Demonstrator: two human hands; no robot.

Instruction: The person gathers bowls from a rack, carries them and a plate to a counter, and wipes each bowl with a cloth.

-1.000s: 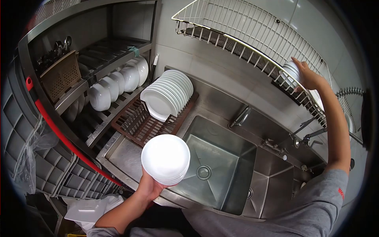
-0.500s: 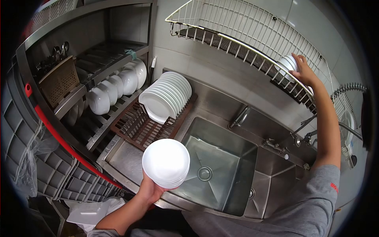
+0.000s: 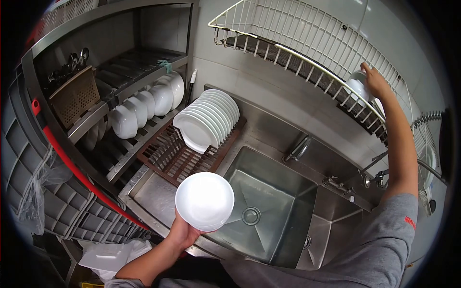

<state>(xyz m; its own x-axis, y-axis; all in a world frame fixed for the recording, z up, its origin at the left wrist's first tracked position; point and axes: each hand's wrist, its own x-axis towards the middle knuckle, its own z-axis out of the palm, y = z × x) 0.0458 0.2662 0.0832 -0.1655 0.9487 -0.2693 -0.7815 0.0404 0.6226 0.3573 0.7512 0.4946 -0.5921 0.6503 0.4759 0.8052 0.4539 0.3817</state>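
Observation:
Low in front of me, my left hand (image 3: 185,233) supports white bowls (image 3: 205,199) from below. The top one faces up, and those nested under it barely show from this angle. My right hand (image 3: 377,86) is raised to the white wire rack (image 3: 307,60) on the wall. Its fingers are closed around a small white bowl (image 3: 356,91) at the rack's right part; the hand partly hides this bowl and whatever is behind it.
A brown dish rack (image 3: 165,161) holds a row of upright white plates (image 3: 199,129). The steel sink (image 3: 269,192) with its tap (image 3: 300,149) lies right of it. More white bowls (image 3: 146,103) lean on the left shelf, below a cutlery basket (image 3: 74,98).
At the wire rack, my right hand has shifted slightly, and the bowl there has turned from a tilted stack's position. My left hand keeps its bowls, tipped a little differently. The view has shifted slightly.

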